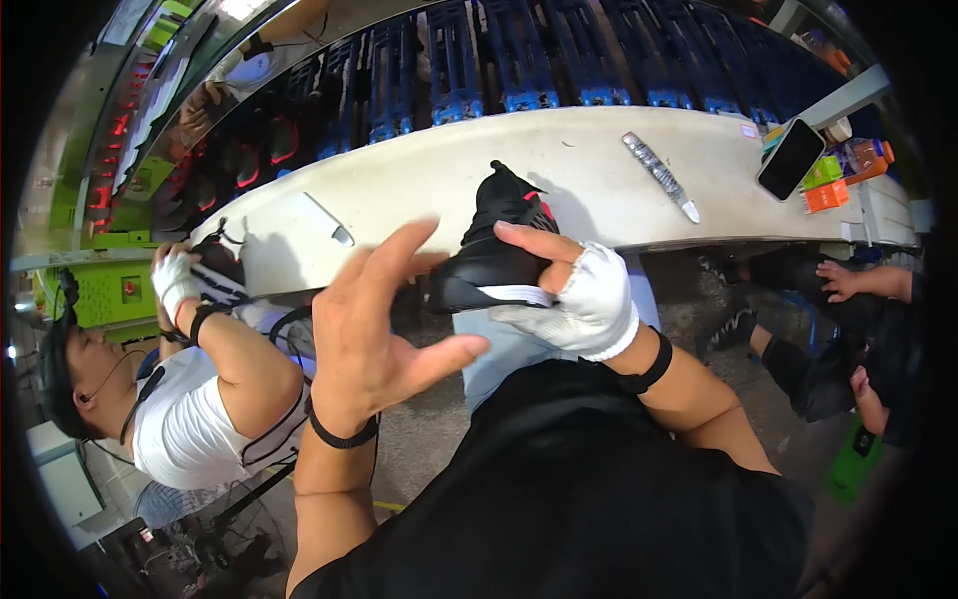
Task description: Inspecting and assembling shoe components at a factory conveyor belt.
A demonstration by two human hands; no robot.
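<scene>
Gripping black shoe (496, 245) with gloved right hand (589, 299), fingers clenched round its near end at the counter (599, 170) edge. Long axis running near-to-far, collar pointing far. Bare left hand (374, 319) just left of shoe, fingers (394, 250) spread, released, not touching. Right hand nearer. Count: one shoe held, one phone (790, 158), one foil stick (661, 176), second shoe (218, 268) with co-worker, far left.

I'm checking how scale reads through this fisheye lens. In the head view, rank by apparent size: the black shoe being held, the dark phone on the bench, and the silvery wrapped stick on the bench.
1. Black shoe, gripped by the gloved right hand; nearness to the camera inflates it.
2. and 3. Phone and silvery stick: too alike to rank.
</scene>
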